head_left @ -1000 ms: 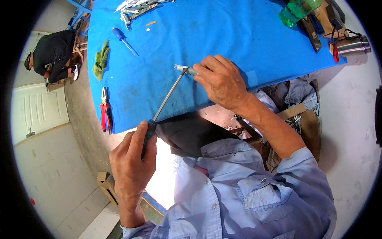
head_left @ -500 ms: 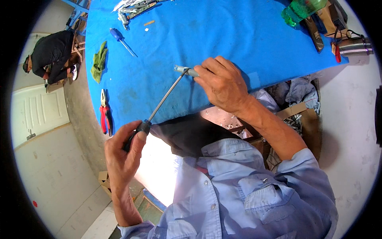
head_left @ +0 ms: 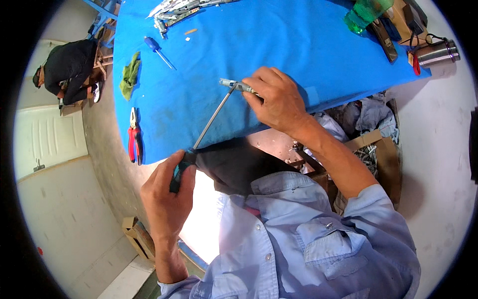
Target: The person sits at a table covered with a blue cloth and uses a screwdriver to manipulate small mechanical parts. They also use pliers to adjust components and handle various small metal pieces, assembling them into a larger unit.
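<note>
My left hand (head_left: 168, 199) is closed around the dark handle of a screwdriver (head_left: 215, 117), whose long steel shaft slants up to the right. The tip meets a small, narrow grey part (head_left: 230, 82) at the table's near side. My right hand (head_left: 279, 102) pinches that part between thumb and fingers, which cover its right end. The exact kind of the part is too small to tell. Left of my hands, pliers (head_left: 134, 137) with red and black handles lie on the blue cloth (head_left: 199, 50). Beyond them are a crumpled green rag (head_left: 130, 77) and a blue-handled screwdriver (head_left: 158, 51).
A pile of thin grey metal parts (head_left: 181, 11) lies at the far edge. At the right stand a green plastic bottle (head_left: 366, 15) and a steel flask (head_left: 438, 54). An open carton (head_left: 386, 164) with scraps sits below the table. Another person (head_left: 69, 67) bends down at far left.
My left hand has shifted slightly right, and more of the screwdriver's handle shows. The grey part has turned a little in my right hand. The whole view has moved slightly.
</note>
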Available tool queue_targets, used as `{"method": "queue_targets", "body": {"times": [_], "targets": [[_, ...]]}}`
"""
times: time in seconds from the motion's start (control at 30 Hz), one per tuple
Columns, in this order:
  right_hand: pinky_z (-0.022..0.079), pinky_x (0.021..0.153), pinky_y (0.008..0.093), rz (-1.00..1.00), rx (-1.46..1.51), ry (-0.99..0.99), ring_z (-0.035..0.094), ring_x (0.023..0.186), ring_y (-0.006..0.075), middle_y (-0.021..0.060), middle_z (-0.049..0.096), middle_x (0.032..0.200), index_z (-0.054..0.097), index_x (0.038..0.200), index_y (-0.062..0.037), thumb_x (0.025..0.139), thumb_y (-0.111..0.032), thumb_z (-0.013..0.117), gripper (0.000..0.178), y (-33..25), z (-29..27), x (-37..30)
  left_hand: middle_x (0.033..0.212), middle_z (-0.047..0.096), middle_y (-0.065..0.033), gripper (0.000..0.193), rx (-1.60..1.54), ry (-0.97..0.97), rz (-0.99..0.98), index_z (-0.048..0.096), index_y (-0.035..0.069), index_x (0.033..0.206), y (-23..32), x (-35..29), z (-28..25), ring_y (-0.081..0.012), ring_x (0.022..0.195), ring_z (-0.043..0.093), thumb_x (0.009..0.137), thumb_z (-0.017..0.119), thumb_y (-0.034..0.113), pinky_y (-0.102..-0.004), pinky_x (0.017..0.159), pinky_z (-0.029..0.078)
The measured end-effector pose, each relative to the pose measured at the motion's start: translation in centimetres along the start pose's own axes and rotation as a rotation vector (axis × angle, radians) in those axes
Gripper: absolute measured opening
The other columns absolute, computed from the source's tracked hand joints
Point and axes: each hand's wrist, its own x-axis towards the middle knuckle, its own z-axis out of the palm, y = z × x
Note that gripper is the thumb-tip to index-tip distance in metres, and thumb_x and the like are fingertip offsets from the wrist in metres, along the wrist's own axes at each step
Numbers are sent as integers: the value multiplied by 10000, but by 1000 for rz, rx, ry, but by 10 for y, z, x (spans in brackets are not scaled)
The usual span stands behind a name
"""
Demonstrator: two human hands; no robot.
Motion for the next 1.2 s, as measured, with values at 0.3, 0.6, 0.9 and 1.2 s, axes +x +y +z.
{"method": "queue_targets", "body": {"times": [0.3, 0.6, 0.9, 1.2], "targets": [[520, 757, 441, 25, 32, 14, 636, 868, 305, 89, 619, 912, 736, 945, -54, 850, -134, 796, 138, -3, -1, 2, 1019, 789, -184, 300, 18, 2, -44, 738, 14, 1190, 7, -8, 6, -267, 868, 797, 901, 806, 57, -328, 758, 615], [506, 759, 492, 94, 7, -69, 651, 889, 339, 112, 637, 920, 743, 936, -62, 853, -187, 784, 156, -5, -5, 5, 994, 784, -161, 297, 49, 25, 3, 738, 16, 1195, 7, -11, 11, -237, 814, 789, 911, 803, 75, -325, 699, 609], [475, 769, 493, 63, -43, -58, 659, 891, 330, 108, 642, 916, 735, 951, -71, 853, -222, 794, 189, -3, -1, -1, 976, 776, -129, 311, 145, 28, 74, 737, 36, 1210, 4, -13, 16, -231, 754, 776, 915, 805, 105, -330, 650, 601], [466, 769, 508, 170, -8, -143, 652, 901, 367, 132, 640, 904, 693, 905, -68, 820, -187, 791, 176, -4, -2, 7, 983, 767, -138, 304, 196, -32, 57, 726, 37, 1208, 13, -5, 4, -251, 760, 766, 919, 792, 103, -355, 659, 592]]}}
